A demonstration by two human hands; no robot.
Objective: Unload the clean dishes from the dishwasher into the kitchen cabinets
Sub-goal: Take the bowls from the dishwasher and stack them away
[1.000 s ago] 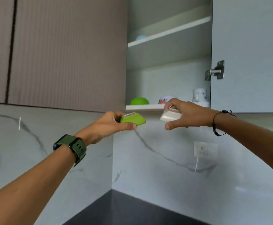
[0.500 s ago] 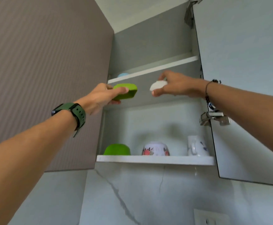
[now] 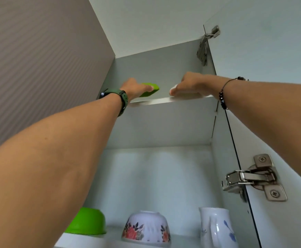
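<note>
Green dish gripped, left hand | white dish gripped, right hand | now on upper shelf

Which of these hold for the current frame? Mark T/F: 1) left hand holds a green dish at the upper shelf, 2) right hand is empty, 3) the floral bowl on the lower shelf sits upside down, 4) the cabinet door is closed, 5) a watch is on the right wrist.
1. True. The left hand grips the green dish at the upper shelf.
2. False. The right hand holds a white dish at the shelf edge.
3. True. The floral bowl rests rim down on the lower shelf.
4. False. The cabinet door stands open, hinges showing.
5. False. The green watch is on the left wrist; the right wears a beaded cord.
</note>
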